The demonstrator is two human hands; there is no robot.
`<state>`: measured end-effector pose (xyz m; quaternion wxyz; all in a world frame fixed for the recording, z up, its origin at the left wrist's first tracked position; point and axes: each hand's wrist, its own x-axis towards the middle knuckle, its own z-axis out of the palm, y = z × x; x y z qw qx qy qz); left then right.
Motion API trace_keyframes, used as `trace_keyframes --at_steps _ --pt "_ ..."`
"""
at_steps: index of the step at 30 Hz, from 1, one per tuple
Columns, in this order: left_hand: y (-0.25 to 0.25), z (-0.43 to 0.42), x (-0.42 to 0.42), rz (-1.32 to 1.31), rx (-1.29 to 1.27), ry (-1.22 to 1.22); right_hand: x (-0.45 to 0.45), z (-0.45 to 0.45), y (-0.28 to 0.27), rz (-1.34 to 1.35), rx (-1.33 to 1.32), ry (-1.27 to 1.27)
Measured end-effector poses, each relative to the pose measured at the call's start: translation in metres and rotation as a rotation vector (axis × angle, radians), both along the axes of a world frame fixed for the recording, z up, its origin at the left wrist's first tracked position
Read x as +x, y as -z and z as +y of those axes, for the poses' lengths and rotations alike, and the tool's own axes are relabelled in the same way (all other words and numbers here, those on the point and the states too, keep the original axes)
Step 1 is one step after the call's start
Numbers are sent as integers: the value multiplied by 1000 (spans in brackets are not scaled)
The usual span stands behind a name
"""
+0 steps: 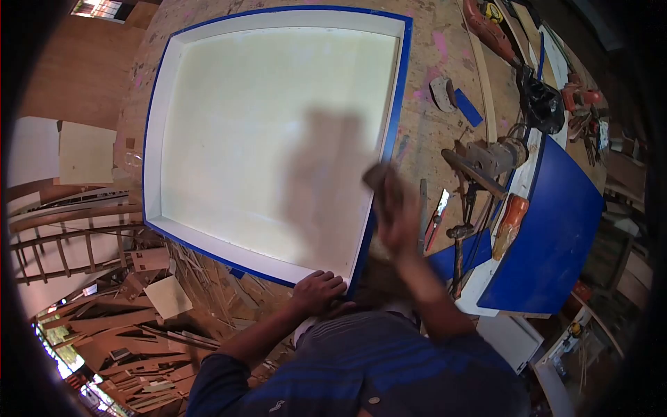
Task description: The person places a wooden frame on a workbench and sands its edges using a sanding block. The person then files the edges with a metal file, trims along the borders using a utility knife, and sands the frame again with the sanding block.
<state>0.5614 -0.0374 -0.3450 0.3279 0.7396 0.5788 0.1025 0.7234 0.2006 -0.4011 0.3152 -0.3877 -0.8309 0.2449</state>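
Observation:
A large shallow box (271,146) with white inner walls and blue rim edges lies open side up on the workbench. At its near right corner my left hand (319,292) is closed over the rim, fingers bent onto the white wall. My right hand (399,226), smeared by motion, is at the right rim with its fingers around a dark brown block (379,176). The block looks like a sanding block, but blur hides its detail. It is at the blue edge; whether it touches, I cannot tell.
Right of the box lie a utility knife (436,219), a hammer (458,254), an orange-handled tool (511,226), a blue panel (549,233) and a red power tool (488,29). Tape (442,94) lies farther back. Wood scraps (146,354) cover the floor at left.

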Motion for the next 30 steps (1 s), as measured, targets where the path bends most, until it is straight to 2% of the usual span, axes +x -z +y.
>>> trace_keyframes --at_steps 2,5,7,8,9,10,12,15,18,21,22,24,28,30 --pt "-2 1 0 6 -22 18 27 -90 -9 11 -118 13" --pt "0 -1 1 -9 12 24 24 -91 -6 9 -55 3" --pt "1 -1 1 -2 26 15 3 -26 0 -62 54 80" --pt "2 -4 1 5 41 20 -11 13 -14 -90 -27 120" --pt "4 -6 1 14 55 26 -24 47 -9 -36 76 152" --pt "6 -7 2 7 11 19 -34 76 -22 67 -44 150" --pt "-1 -7 3 -1 14 2 -37 101 -18 15 26 143" --pt "3 -15 0 -3 110 -12 -18 34 -15 12 75 106" --pt "8 -24 -17 10 202 -18 23 -121 -29 -92 -57 74" --pt "-4 -33 -61 175 37 3 56 -236 -20 -38 -106 37" --pt "1 -36 -67 163 87 3 58 -254 -22 8 -125 46" --pt "13 -44 -76 142 177 14 52 -264 -22 55 -154 86" --pt "10 -42 -73 177 139 15 27 -193 -24 119 -179 179" --pt "11 -44 -74 196 136 25 25 -204 -32 125 -183 211"
